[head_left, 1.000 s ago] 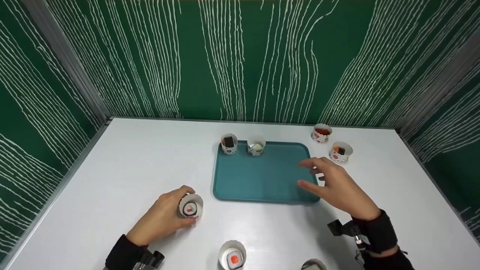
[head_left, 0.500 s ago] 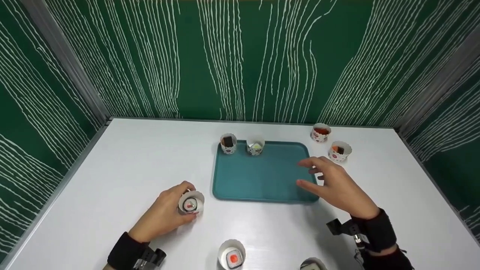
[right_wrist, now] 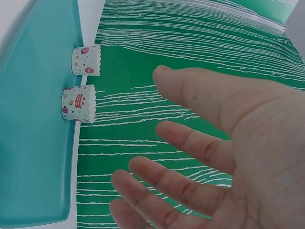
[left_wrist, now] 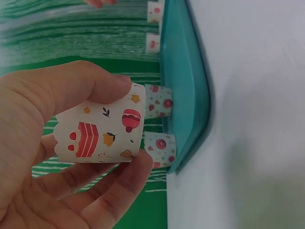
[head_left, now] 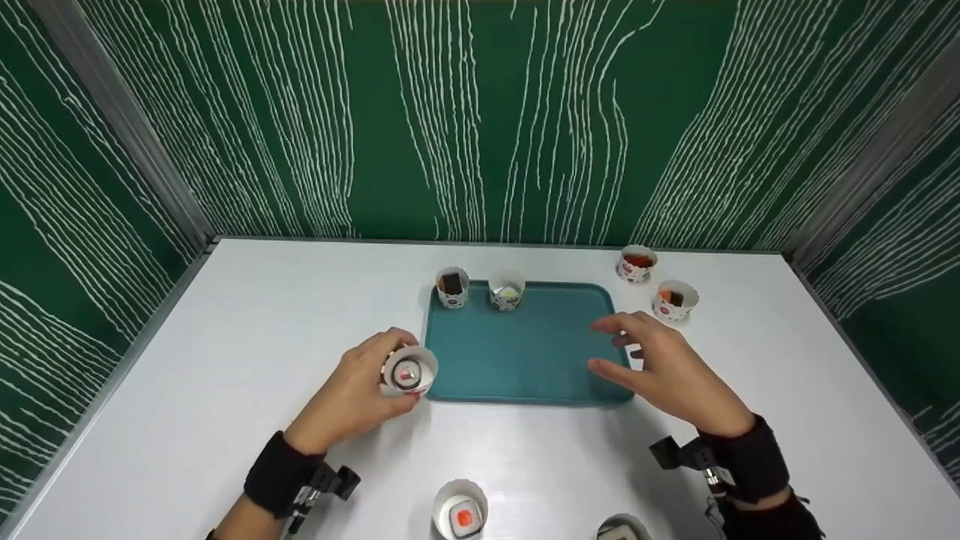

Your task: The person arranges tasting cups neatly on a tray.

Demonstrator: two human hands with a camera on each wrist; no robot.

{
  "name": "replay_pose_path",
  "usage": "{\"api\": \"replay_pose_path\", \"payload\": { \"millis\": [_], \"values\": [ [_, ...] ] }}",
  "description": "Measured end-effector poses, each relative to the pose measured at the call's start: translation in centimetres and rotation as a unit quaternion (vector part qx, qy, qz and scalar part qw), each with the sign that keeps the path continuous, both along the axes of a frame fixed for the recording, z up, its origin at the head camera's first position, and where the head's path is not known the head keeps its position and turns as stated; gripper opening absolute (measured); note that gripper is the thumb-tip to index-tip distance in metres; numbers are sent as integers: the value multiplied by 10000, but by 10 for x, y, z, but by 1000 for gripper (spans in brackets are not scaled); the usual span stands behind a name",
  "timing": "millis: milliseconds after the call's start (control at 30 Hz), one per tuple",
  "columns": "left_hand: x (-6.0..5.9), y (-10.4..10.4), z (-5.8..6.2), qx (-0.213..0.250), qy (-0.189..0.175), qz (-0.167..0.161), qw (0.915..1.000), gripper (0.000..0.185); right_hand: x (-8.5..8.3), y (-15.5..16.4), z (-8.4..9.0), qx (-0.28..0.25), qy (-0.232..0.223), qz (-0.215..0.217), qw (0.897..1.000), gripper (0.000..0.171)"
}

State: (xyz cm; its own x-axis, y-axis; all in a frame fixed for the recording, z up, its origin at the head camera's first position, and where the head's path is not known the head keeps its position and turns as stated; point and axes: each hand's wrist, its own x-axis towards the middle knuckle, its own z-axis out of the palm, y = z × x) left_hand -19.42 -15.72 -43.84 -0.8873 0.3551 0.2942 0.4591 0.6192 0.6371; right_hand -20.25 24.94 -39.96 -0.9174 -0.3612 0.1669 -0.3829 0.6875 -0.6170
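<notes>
My left hand [head_left: 356, 394] grips a white paper baking cup [left_wrist: 102, 125] printed with cakes and flowers, thumb on one side and fingers on the other. Inside that cup lies a round sushi roll [head_left: 407, 373] with a dark rim. The held cup is above the table, by the near left corner of the teal tray [head_left: 525, 360]. Over the tray's right edge hovers my right hand [head_left: 664, 367], fingers apart and nothing in them. Two more paper cups stand at the tray's far left, one with a dark-topped piece [head_left: 451, 283], the other with a pale piece [head_left: 508, 291].
Right of the tray's far corner stand a cup with red contents [head_left: 637, 264] and a cup with orange and black contents [head_left: 675, 301]. Near the front edge are a cup with a square sushi roll [head_left: 465, 517] and a partly cut-off cup [head_left: 622, 527]. Green walls enclose the table [head_left: 285, 315].
My left hand has lifted the baking cup and carried it forward and right toward the tray. The right hand holds nearly the same place.
</notes>
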Motion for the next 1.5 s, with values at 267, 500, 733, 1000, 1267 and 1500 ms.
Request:
{"api": "replay_pose_path", "payload": {
  "millis": [267,500,733,1000,1267,1500],
  "values": [
    [-12,27,11,172,37,-330,9993,60,1,-3,-1,39,-29,42,10000,45],
    [-21,45,14,409,-124,-647,9970,59,2,-6,-2,25,-46,111,9999,45],
    [-23,59,15,543,-192,-885,9944,56,4,-11,-3,59,-75,174,9998,45],
    [-19,74,19,580,-100,-1241,9905,53,7,-20,-3,45,-54,277,9996,45],
    [-5,84,27,656,30,-1526,9861,55,16,-29,2,40,166,486,9987,44],
    [-1,90,21,644,-37,-1597,9851,53,21,-36,3,-150,391,884,9952,44]
  ]
}}
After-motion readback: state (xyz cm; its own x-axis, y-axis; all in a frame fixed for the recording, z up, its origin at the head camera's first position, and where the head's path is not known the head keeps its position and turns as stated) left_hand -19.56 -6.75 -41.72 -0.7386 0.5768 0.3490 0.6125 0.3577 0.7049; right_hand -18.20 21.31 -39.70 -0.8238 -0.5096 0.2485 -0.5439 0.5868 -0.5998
